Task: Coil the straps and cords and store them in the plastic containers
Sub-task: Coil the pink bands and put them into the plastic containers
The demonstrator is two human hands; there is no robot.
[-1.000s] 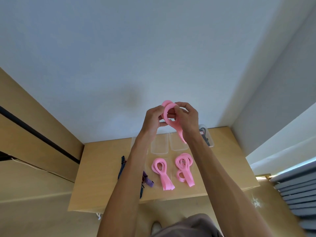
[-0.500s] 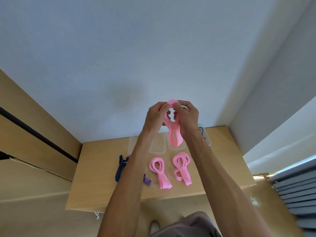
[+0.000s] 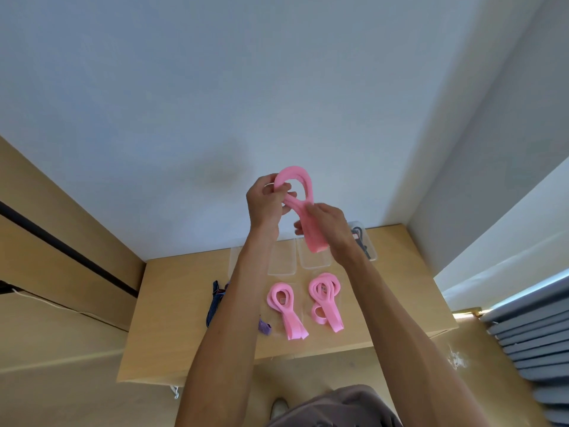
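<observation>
Both hands hold a pink strap (image 3: 303, 192) up in the air above the wooden table (image 3: 172, 303). My left hand (image 3: 265, 204) pinches the loop at its top. My right hand (image 3: 328, 223) grips the folded tail lower down. Two more coiled pink straps lie on the table, one at the left (image 3: 284, 306) and one at the right (image 3: 326, 295). Clear plastic containers (image 3: 314, 263) stand at the table's far edge. The rightmost container (image 3: 371, 252) has a dark cord (image 3: 358, 237) in it.
A dark blue strap (image 3: 214, 303) and a small purple one (image 3: 264, 327) lie on the table's left part, half hidden by my left forearm. White walls rise behind the table. Grey slats (image 3: 529, 349) sit at the right.
The loop of the held strap has grown larger. My right hand has slid down from the loop to the tail, while my left hand keeps the top.
</observation>
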